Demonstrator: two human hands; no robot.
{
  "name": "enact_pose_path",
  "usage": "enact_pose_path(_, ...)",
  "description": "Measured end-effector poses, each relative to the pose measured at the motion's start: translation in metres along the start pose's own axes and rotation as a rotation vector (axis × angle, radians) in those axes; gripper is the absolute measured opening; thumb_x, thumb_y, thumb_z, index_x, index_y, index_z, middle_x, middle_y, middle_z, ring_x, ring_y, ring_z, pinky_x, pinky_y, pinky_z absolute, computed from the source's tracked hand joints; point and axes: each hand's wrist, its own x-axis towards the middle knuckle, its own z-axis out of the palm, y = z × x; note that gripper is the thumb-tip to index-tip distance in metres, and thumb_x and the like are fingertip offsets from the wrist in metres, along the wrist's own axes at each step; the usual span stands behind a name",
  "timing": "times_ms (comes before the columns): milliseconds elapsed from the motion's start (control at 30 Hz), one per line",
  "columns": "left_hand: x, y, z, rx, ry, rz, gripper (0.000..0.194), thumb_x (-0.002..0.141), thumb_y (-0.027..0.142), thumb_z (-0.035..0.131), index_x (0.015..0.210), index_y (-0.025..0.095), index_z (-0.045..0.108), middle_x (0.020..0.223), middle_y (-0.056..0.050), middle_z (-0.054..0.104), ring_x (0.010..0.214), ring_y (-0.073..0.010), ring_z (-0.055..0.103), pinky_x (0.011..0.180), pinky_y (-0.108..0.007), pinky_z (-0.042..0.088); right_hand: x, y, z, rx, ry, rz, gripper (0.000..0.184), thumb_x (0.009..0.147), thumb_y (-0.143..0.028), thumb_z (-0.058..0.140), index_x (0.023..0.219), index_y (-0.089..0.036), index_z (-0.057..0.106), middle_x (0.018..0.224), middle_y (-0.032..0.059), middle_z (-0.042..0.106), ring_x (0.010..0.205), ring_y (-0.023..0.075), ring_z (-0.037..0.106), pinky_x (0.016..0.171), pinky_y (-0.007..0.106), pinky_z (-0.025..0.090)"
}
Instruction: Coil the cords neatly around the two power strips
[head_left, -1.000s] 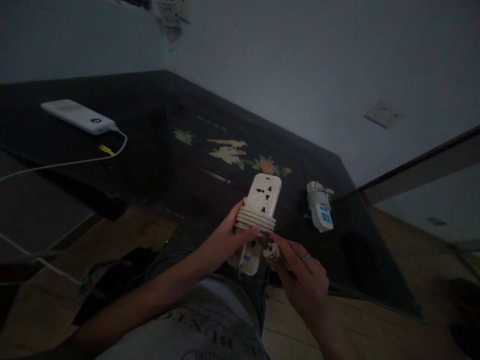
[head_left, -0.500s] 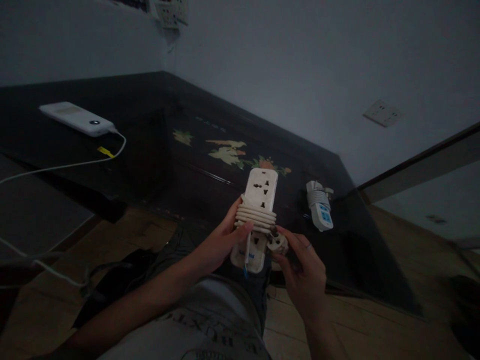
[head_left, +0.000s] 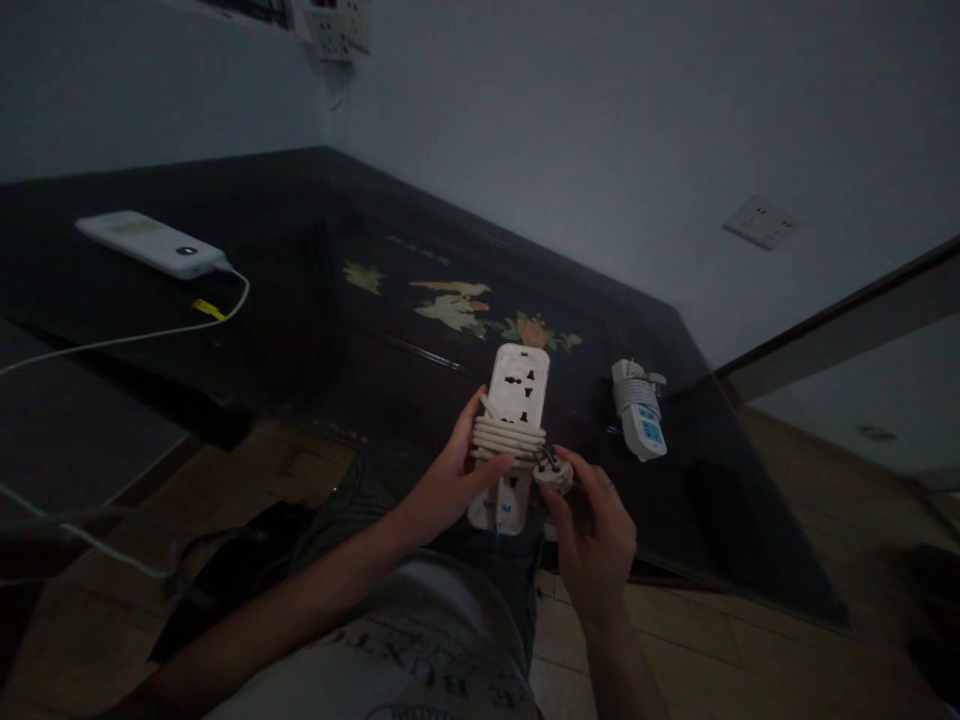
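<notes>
A white power strip (head_left: 519, 385) is held up in front of me, its beige cord (head_left: 508, 437) wound several times around the middle. My left hand (head_left: 461, 480) grips the strip from the left, with the thumb lying over the lower turns of cord. At the right side, my right hand (head_left: 596, 520) pinches the cord's plug (head_left: 553, 475) between thumb and fingers; the prongs point up toward the wound cord. A short cord end with a blue tip hangs over the strip's lower part.
On the dark table (head_left: 360, 370) lies a second power strip (head_left: 641, 415) with blue sockets and wrapped cord, to the right. A white power bank (head_left: 150, 243) with a cable (head_left: 112, 340) lies at the left. A wall socket (head_left: 761, 222) is on the right wall.
The plug has turned in my right hand, so its prongs now show beside the wound cord. My right hand has shifted slightly left, and the strip has tilted a little.
</notes>
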Motion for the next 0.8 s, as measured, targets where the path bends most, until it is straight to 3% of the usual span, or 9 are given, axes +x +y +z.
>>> enact_pose_path(200, -0.0015, 0.0033, -0.0003, 0.026, -0.005, -0.018, 0.090, 0.081, 0.028, 0.066, 0.150, 0.021, 0.008, 0.150, -0.012, 0.035, 0.133, -0.0265, 0.039, 0.110, -0.037, 0.033, -0.0025, 0.0036, 0.0016, 0.050, -0.026, 0.020, 0.031, 0.089, -0.019, 0.054, 0.121, -0.022, 0.054, 0.099, 0.0047, 0.062, 0.088, 0.0153, 0.060, 0.075, 0.025, 0.050)
enact_pose_path(400, -0.0006, -0.0041, -0.0017, -0.055, 0.013, -0.061, 0.087, 0.081, 0.028, 0.067, 0.150, 0.026, 0.014, 0.150, -0.009, 0.036, 0.133, -0.0268, 0.040, 0.111, -0.038, 0.032, -0.0030, 0.0035, 0.0035, 0.048, -0.027, -0.005, 0.032, 0.089, -0.019, 0.054, 0.121, -0.023, 0.053, 0.097, 0.0042, 0.062, 0.086, 0.0156, 0.060, 0.074, 0.026, 0.050)
enact_pose_path(800, -0.0020, -0.0050, -0.0002, -0.093, 0.023, -0.064, 0.086, 0.081, 0.027, 0.067, 0.149, 0.025, 0.016, 0.149, -0.010, 0.037, 0.132, -0.0285, 0.041, 0.110, -0.040, 0.034, -0.0001, 0.0032, -0.0009, 0.040, -0.049, -0.073, 0.034, 0.088, -0.017, 0.057, 0.121, -0.023, 0.055, 0.096, 0.0049, 0.062, 0.085, 0.0151, 0.061, 0.072, 0.024, 0.052)
